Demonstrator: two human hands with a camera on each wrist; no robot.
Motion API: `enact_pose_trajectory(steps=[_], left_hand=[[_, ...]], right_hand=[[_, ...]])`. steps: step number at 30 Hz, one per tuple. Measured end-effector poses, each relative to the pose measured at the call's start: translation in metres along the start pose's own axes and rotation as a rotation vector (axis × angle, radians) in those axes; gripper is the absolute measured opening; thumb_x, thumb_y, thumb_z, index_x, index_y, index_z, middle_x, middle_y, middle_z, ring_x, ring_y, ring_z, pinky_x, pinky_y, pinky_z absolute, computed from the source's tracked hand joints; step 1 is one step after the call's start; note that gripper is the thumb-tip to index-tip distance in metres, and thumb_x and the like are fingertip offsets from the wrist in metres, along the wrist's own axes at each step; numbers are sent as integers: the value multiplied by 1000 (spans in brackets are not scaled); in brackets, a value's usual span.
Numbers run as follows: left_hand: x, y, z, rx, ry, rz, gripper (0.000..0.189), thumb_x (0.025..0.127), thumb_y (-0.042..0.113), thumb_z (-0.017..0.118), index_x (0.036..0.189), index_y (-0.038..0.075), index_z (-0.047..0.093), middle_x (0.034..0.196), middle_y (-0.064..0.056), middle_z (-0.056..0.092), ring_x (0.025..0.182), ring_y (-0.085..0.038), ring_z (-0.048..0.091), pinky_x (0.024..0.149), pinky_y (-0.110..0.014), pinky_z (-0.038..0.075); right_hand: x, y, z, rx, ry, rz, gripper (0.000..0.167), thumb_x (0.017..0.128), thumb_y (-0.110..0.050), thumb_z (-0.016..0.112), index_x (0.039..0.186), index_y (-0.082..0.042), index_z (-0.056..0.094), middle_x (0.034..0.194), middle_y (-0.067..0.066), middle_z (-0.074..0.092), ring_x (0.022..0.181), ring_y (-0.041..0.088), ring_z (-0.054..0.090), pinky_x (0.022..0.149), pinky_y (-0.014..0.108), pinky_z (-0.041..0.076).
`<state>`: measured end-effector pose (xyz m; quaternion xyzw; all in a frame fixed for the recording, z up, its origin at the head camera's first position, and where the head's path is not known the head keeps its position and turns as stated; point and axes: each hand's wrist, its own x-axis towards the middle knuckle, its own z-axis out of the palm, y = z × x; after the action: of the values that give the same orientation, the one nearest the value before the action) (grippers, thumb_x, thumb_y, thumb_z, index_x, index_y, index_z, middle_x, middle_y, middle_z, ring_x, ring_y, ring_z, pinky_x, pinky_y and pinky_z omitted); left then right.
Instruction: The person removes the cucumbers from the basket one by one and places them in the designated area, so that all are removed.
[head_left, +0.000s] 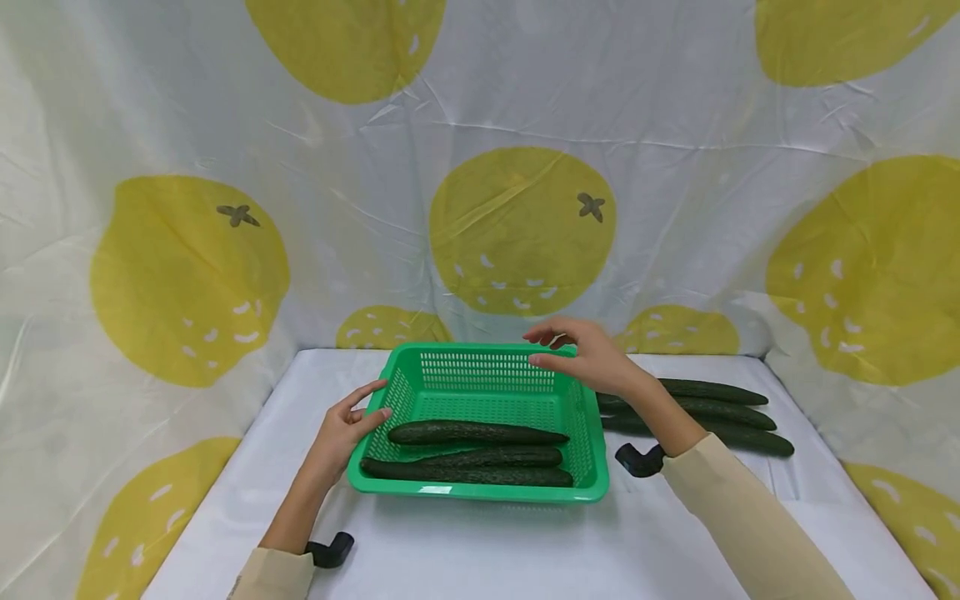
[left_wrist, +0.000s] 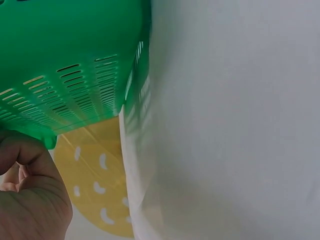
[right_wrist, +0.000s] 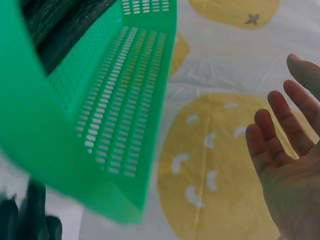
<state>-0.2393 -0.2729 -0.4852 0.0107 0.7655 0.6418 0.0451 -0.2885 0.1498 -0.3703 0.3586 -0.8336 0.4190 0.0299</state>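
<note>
A green plastic basket (head_left: 480, 493) with slotted walls stands on the table. Three dark green cucumbers lie lengthwise in it: one cucumber (head_left: 472, 432) near the middle, the other two side by side along the front wall. My left hand (head_left: 341, 433) grips the basket's left rim, thumb over the edge; the left wrist view shows that hand (left_wrist: 37, 190) at the rim from below. Above the back right corner hovers my right hand (head_left: 588, 354), fingers loosely bent and holding nothing. In the right wrist view this hand (right_wrist: 290, 145) appears beside the basket, fingers spread.
To the right of the basket, several more cucumbers (head_left: 720, 412) lie on the white table (head_left: 465, 558), partly hidden behind the right forearm. A white cloth (head_left: 675, 108) printed with yellow lemons hangs behind and at both sides. Black wrist mounts (head_left: 330, 550) sit at both cuffs.
</note>
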Motion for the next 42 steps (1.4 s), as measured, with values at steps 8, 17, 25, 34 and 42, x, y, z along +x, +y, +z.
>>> enact_pose_trajectory(steps=[8,17,25,34,42], left_hand=[[0,1,0,8,1,-1,64,98,32,72,156,24,46,104,-19,76,81,-16,75,72,-35,63],[1,0,-1,-1,6,-2,62,98,31,73,154,27,48,106,-22,75,82,-18,75,72,-36,62],[0,-2,-1,19,8,-1,62,97,34,74,154,27,49,104,-20,75,81,-17,73,71,-34,62],[0,-1,-1,11,8,-7,63,97,34,74,154,27,49,101,-16,76,81,-17,74,72,-34,62],[0,-1,0,14,11,-3,63,97,35,74,154,27,49,98,-14,76,80,-16,73,71,-34,62]], right_hand=[[20,2,31,72,-57,8,35,97,-26,74,130,-16,68,127,3,69,113,31,63,98,51,53],[32,8,58,83,-119,39,36,97,-26,74,131,-13,68,127,5,68,112,31,64,98,45,53],[39,16,84,73,-240,104,40,97,-31,74,134,-17,65,128,1,67,117,29,63,99,40,54],[42,19,106,-11,-346,120,38,97,-29,75,131,-15,66,129,5,68,120,34,62,100,45,53],[41,24,111,-41,-444,168,41,95,-28,77,131,-11,67,131,12,67,119,36,64,95,41,54]])
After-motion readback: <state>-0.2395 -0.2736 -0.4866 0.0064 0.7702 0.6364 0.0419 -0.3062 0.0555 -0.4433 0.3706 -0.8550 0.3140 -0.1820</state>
